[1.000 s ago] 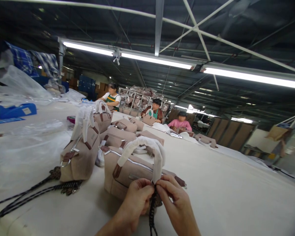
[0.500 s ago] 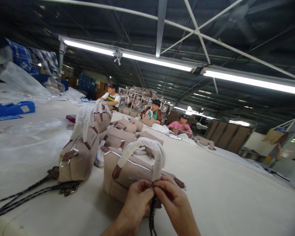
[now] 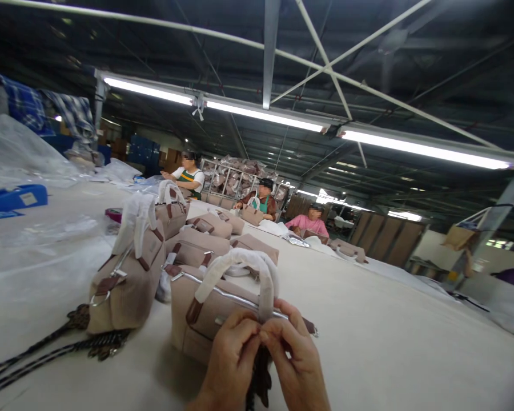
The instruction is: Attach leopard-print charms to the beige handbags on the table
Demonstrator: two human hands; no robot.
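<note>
Left hand (image 3: pixel 230 351) and right hand (image 3: pixel 297 351) have closed together, apparently pinching dark charm (image 3: pixel 263 379), top hidden. Step: likely fastening it to bag (image 3: pixel 200 335) beyond; next move needs steady grip.

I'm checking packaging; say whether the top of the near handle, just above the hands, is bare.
No, the handle is wrapped in white over its arch.

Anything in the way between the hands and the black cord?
Nothing visible: left hand and right hand appear to pinch the cord's top, beside the near bag's handle; fingertips hide the exact grip. Other bags sit behind and to the left.
</note>
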